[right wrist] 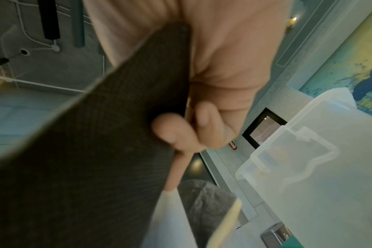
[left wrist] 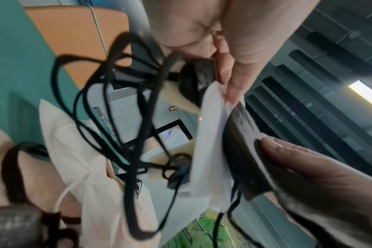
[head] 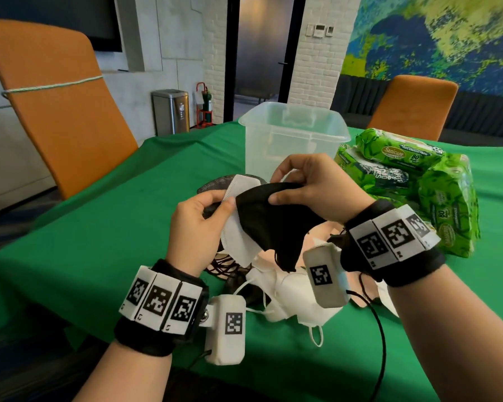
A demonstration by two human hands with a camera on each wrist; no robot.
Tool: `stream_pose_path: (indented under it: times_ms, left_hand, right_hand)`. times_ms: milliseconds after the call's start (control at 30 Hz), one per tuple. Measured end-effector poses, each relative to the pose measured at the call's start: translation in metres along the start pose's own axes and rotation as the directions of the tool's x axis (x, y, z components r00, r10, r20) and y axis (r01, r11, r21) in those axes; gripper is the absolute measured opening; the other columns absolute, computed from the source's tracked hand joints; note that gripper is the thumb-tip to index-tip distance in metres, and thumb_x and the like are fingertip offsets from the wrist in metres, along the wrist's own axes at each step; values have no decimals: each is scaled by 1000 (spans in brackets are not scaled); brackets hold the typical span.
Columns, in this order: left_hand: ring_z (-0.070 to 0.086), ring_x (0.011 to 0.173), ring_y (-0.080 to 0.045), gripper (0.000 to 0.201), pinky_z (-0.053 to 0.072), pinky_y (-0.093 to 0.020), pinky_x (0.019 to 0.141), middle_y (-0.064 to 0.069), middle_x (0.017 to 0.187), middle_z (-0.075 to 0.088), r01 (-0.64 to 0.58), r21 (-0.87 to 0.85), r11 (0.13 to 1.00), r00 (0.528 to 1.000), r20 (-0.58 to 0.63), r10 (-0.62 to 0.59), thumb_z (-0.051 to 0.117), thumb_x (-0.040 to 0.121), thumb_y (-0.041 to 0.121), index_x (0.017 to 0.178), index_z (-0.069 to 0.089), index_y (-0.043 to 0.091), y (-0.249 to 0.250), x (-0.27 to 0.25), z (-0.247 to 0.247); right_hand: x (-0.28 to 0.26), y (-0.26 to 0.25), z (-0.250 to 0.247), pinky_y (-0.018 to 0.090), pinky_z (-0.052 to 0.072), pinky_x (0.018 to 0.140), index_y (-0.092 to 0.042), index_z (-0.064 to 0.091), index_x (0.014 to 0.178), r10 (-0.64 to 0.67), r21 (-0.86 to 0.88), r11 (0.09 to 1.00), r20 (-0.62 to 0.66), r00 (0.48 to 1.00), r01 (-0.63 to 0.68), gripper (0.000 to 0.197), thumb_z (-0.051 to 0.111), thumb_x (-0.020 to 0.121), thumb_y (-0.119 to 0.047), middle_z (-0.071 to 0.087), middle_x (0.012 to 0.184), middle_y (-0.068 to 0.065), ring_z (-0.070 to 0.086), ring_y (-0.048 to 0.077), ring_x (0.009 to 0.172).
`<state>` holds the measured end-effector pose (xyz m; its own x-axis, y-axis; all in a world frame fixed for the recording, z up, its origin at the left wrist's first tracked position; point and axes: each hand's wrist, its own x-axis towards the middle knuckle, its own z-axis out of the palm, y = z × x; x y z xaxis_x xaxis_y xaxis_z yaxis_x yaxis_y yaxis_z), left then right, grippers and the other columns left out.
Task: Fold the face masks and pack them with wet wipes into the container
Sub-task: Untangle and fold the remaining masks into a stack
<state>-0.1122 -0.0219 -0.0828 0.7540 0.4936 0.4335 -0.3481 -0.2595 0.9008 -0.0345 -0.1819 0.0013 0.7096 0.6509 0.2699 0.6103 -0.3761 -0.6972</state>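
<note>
The desk (head: 99, 245), draped in green cloth, fills the lower frame of the head view; the clear container (head: 295, 140) stands open at upper centre, with green wet wipes packs (head: 401, 169) just right of it; a pile of face masks (head: 288, 297) lies at lower centre. Above the pile both hands work — the left hand (head: 198, 227) has its grip pinched on a white mask (head: 238, 239); the right hand (head: 317, 187) has its grip closed on a black mask (head: 273, 224) overlapping the white one.

matt cloth black mask (head: 273, 219), translucent plastic container (head: 295, 140)
</note>
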Motion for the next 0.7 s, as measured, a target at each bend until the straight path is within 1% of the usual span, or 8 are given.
stream_pose_path:
  times_ms: [67, 167, 233, 300, 433, 567, 633, 700]
  left_hand:
    - [68, 82, -25, 6, 55, -41, 79, -2, 83, 73, 3, -4, 1000, 1000, -20, -3, 65, 85, 22, 85, 72, 22, -1, -1, -1]
    - [64, 75, -12, 11, 52, -31, 76, 4, 81, 71, 5, 43, 999, 997, -71, -2, 65, 87, 18, 90, 72, 11, -2, 0, -4]
    - [61, 72, -7, 13, 50, -26, 72, 8, 79, 69, 4, 63, 998, 994, -105, 2, 64, 87, 18, 92, 72, 9, -2, 0, -4]
    - [61, 73, -10, 10, 50, -27, 70, 8, 78, 68, 7, 51, 999, 992, -123, -1, 64, 87, 19, 91, 71, 13, 0, 0, -3]
    - [60, 73, -11, 7, 50, -28, 71, 8, 77, 68, 5, 6, 1000, 994, -109, -4, 63, 88, 18, 86, 70, 20, 4, -3, 2]
    - [64, 79, -13, 28, 52, -29, 77, 9, 73, 72, 57, -145, 988, 997, -46, -65, 61, 88, 11, 72, 72, 30, 7, -5, 5]
    - [67, 88, -22, 29, 52, -34, 84, 2, 79, 73, 104, -227, 968, 992, -42, -117, 60, 88, 11, 70, 75, 27, 6, -4, 4]
    - [66, 93, -29, 23, 51, -40, 89, -7, 84, 73, 146, -308, 940, 986, -32, -163, 59, 88, 12, 74, 76, 20, 8, -3, 3]
  right_hand:
    - [3, 7, 4, 19, 43, 55, -21, 55, 65, 23, -52, 998, -136, 990, -30, 25, 78, 71, -13, 60, 59, -4, 50, 1, 49]
    - [3, 11, 4, 13, 34, 50, -25, 50, 56, 15, -111, 992, -379, 925, -62, 31, 76, 71, -18, 51, 54, -9, 44, 1, 48]
    - [1, 9, 3, 13, 30, 48, -25, 45, 57, -36, -151, 988, -465, 884, -39, 33, 72, 74, -16, 46, 54, -10, 40, 3, 50]
    - [-2, 2, 8, 13, 29, 48, -23, 41, 58, -100, -198, 980, -491, 865, 2, 33, 68, 76, -14, 42, 54, -10, 38, 5, 51]
    - [-8, -10, 32, 12, 31, 53, -16, 44, 67, -190, -275, 957, -343, 920, 95, 24, 65, 78, -11, 40, 55, -10, 38, 11, 52]
    - [-10, -13, 53, 12, 33, 56, -23, 40, 64, -213, -279, 943, -93, 973, 180, 30, 63, 83, -17, 41, 58, -9, 42, 4, 56]
    - [-11, -13, 55, 17, 36, 63, -14, 55, 74, -204, -239, 951, -12, 979, 195, 16, 57, 88, -21, 52, 70, 0, 44, 5, 65]
    - [-10, -9, 54, 24, 36, 75, -10, 64, 87, -187, -202, 961, 26, 982, 188, 16, 50, 89, -16, 56, 84, 6, 48, 14, 80]
